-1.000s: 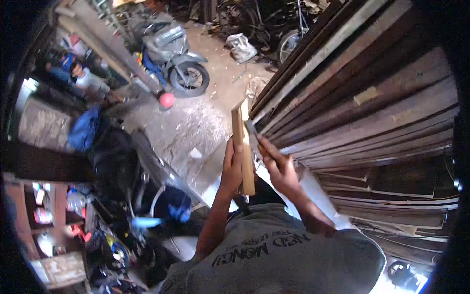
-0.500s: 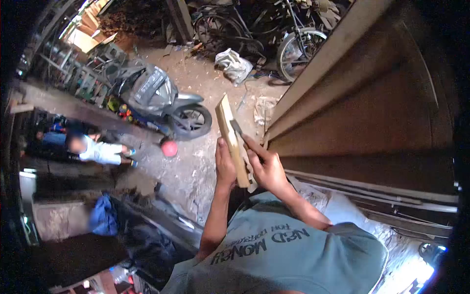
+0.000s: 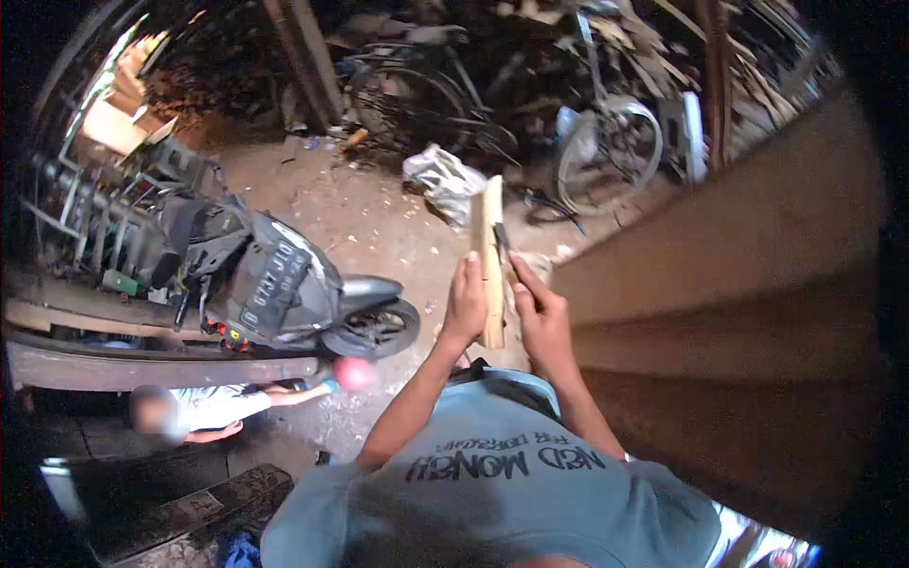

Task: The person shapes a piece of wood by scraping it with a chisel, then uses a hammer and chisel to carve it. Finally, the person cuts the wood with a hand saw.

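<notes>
Both hands up on a pale wooden strip (image 3: pixel 490 227), held upright just ahead of the grey T-shirt (image 3: pixel 530 511)!
Left hand (image 3: pixel 466 308) is wrapped around the strip's lower half; right hand (image 3: pixel 542 317) grips a small dark metal blade (image 3: pixel 502 241), laid against the strip's right edge. A wide brown wooden board (image 3: pixel 739 284) is close on the right, with a grey scooter (image 3: pixel 284 284) and a red ball (image 3: pixel 352 374) on the left.
</notes>
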{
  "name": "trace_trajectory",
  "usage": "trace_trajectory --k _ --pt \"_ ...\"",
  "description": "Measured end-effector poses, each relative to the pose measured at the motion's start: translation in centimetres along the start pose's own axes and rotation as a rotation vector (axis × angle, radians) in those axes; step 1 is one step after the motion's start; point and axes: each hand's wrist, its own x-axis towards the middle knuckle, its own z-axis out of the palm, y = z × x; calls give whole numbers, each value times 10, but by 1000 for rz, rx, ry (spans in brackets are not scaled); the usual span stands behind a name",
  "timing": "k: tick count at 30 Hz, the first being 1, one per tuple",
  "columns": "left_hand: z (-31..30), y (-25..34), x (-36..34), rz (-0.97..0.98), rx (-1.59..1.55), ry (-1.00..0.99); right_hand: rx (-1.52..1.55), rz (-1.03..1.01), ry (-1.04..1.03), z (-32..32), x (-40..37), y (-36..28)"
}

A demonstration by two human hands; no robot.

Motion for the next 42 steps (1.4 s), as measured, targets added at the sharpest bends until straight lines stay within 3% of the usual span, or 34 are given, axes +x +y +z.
trace_trajectory --k 4,8,10,12,13,15,16,18,20,21,22,24,26,27,30,31,32,33,34,36,37,38,40,41,42 --pt "-60 -42 125 169 -125 89 -105 -49 4 88 120 12" --pt "-129 -35 197 37 -59 162 -154 78 -157 145 200 1" --pt "-141 -31 234 -13 -228 322 -169 64 -203 173 259 -7" --pt "-182 -33 281 -59 -273 282 -209 -122 -256 207 304 1" --pt "-202 -30 302 -130 -331 286 -245 -122 -316 222 327 -2" --pt "-221 -33 349 -157 -371 418 -229 -197 -378 254 390 15" --pt "-228 -50 374 -142 -317 504 -313 146 -479 271 424 -18" --pt "-263 -40 422 -150 -363 557 -199 -163 -543 311 482 3" --pt "-300 -16 474 -409 -132 516 -316 -162 -665 335 529 -8" --pt "-297 -41 505 -246 -245 636 -292 -318 -677 350 558 -8" --pt "-298 -68 535 -86 -343 761 -173 -164 -723 365 592 -10" --pt "-333 -56 569 -101 -204 836 -240 -126 -796 402 629 -45" --pt "-367 -23 583 -174 -276 874 -222 -271 -876 427 657 -25" --pt "-382 -5 588 -307 -265 839 -204 -312 -894 443 673 -23" --pt "-416 -42 643 -311 -270 967 -151 -35 -990 505 718 -38" --pt "-433 -36 653 -324 -264 1002 -187 -132 -1004 518 730 -36" --pt "-457 -28 661 -322 -246 1033 -211 -241 -1006 536 737 -34" --pt "-480 -47 678 -178 -95 1054 -218 -312 -998 555 752 -34" --pt "-492 -42 697 -286 5 1066 -149 -63 -989 580 767 -43" --pt "-527 -33 740 -145 -82 1262 -117 -248 -966 633 801 -40" --pt "-556 -35 763 -121 -81 1253 -187 -192 -940 653 813 -46" --pt "-589 -41 784 -26 -222 1156 -174 -345 -939 678 833 -37" --pt "-647 -56 824 65 -353 1044 -169 -410 -917 730 859 -60" --pt "-672 -64 848 20 -347 1062 -218 -195 -921 763 875 -78" --pt "-694 -71 871 -28 -352 1087 -219 -200 -920 788 888 -80"
